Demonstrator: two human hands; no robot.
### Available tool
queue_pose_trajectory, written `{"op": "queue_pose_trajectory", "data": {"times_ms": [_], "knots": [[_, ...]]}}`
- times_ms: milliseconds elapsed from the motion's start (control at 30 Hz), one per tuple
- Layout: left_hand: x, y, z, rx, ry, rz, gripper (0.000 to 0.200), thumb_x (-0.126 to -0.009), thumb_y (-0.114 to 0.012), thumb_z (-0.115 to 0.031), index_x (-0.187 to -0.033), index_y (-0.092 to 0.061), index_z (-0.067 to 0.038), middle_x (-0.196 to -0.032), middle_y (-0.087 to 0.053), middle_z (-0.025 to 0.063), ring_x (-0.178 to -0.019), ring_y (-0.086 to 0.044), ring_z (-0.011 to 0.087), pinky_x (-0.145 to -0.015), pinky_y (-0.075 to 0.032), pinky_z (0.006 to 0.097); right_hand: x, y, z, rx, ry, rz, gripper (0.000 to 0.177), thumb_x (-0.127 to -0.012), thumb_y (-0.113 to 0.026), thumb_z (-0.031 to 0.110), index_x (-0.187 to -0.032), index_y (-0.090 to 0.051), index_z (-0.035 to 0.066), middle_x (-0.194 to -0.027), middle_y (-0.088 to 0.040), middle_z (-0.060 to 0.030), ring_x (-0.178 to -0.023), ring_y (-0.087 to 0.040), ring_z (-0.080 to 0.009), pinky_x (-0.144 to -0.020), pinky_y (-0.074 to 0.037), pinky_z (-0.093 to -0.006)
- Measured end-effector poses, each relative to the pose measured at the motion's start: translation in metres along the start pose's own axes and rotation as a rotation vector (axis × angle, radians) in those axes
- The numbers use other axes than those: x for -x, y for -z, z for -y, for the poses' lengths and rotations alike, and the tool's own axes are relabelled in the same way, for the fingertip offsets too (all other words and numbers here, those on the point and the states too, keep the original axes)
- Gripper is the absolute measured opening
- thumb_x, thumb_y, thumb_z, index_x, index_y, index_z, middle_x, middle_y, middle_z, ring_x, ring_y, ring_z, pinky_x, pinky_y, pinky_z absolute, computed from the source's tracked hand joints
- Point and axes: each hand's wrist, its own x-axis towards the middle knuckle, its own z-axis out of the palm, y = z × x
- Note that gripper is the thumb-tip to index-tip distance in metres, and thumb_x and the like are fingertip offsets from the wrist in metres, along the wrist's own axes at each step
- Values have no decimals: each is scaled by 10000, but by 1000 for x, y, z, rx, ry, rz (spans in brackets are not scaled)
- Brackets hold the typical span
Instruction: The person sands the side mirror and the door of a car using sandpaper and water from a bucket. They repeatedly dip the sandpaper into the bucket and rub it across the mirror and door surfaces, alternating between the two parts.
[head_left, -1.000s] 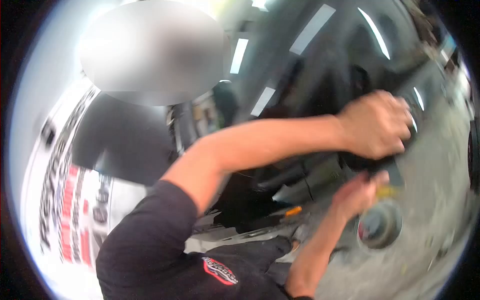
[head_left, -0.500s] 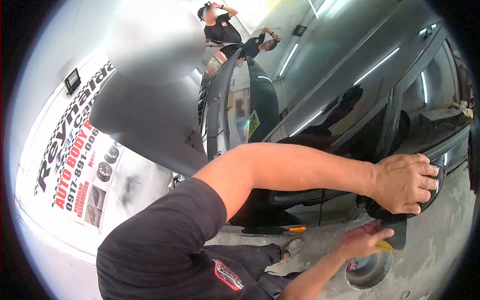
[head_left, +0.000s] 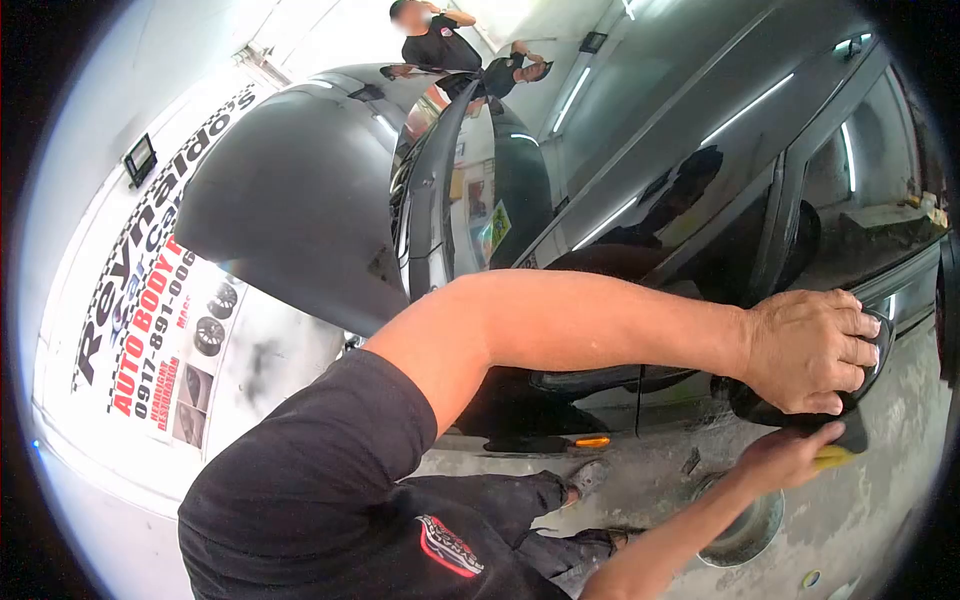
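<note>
My left hand (head_left: 805, 350) rests on top of the black side mirror (head_left: 748, 404) of a dark car, fingers curled over its outer edge. Just below it, my right hand (head_left: 785, 458) pinches a dark sheet that looks like sandpaper (head_left: 852, 435), with a yellow pad (head_left: 835, 458) showing at its lower edge. The sheet is close against the mirror's underside, and the left hand hides much of the mirror. Under my right forearm stands a round bucket (head_left: 768, 540), partly covered by the arm.
The car's grey hood (head_left: 290, 190) is raised at upper left. Beyond it stands another person (head_left: 440, 45). A small yellow-edged ring (head_left: 811, 579) lies on the concrete floor. A shoe (head_left: 590, 478) shows beside the car near the orange side marker (head_left: 593, 441).
My right hand has moved right and slightly up with the sandpaper and yellow pad, closer under the mirror. My left hand stays on the mirror. The view has shifted a little.
</note>
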Motion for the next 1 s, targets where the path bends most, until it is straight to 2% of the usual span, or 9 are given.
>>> {"op": "queue_pose_trajectory", "data": {"times_ms": [133,233,300,367,500,567,633,833,1000], "knots": [[0,-1,-1,8,5,-20,347,-789,-773,-412,-925,-750,-93,-1207,-726,79,-1234,-620,305,-1066,-441,486,33,13,-11,107,-138,-131,489,-1047,-611,240,-1389,-446,-69,-1253,-597,-192,-1016,-569,-205,-936,-488,-366],[-3,-1,2,-7,-13,-3,347,-784,-771,-419,-911,-749,-97,-1187,-734,68,-1207,-636,307,-1036,-459,476,71,-7,-23,-167,83,-194,467,-1056,-604,297,-1367,-488,-31,-1186,-644,-165,-984,-623,-207,-861,-533,-368],[-3,-8,4,-9,-26,-46,354,-803,-746,-441,-905,-751,-102,-1164,-742,63,-1191,-647,307,-1017,-472,465,21,16,-36,362,342,-77,393,-1042,-624,248,-1293,-512,-32,-1182,-630,-163,-926,-626,-214,-811,-530,-393],[-3,-12,6,-11,-34,-92,360,-815,-733,-451,-899,-748,-101,-1153,-745,62,-1193,-646,305,-1015,-474,464,-20,10,-13,-40,-67,28,417,-1028,-646,232,-1299,-497,-48,-1218,-612,-176,-901,-613,-232,-815,-507,-433],[-3,-3,3,-36,-36,-39,357,-827,-724,-454,-914,-742,-108,-1190,-731,63,-1203,-639,302,-1025,-469,465,41,44,-52,1168,515,3,344,-1038,-631,226,-1255,-529,-20,-1180,-618,-162,-855,-614,-244,-783,-499,-415],[-2,-2,3,-51,-30,-19,356,-831,-723,-453,-925,-742,-109,-1202,-722,64,-1215,-632,301,-1037,-463,468,66,7,-31,310,242,-157,309,-1041,-622,214,-1233,-533,-12,-1152,-613,-154,-847,-605,-240,-771,-497,-413],[-2,0,1,-47,-20,-5,353,-831,-725,-450,-923,-742,-109,-1191,-722,64,-1216,-629,301,-1042,-460,469,45,1,-23,16,136,-161,289,-1046,-615,220,-1207,-535,-6,-1109,-611,-141,-840,-597,-230,-757,-494,-404],[4,14,1,-15,-26,8,337,-799,-755,-417,-951,-734,-117,-1183,-715,59,-1213,-628,304,-1038,-466,470,62,12,-39,208,112,-99,286,-1063,-588,296,-1073,-567,12,-907,-592,-66,-796,-560,-147,-700,-474,-318],[4,32,-6,-15,25,181,382,-885,-756,-330,-1191,-717,-105,-1337,-681,101,-1330,-582,307,-1112,-429,455,45,4,-37,-216,-156,8,258,-1069,-600,236,-1131,-569,-13,-911,-607,-39,-804,-550,-94,-708,-461,-256]]}}
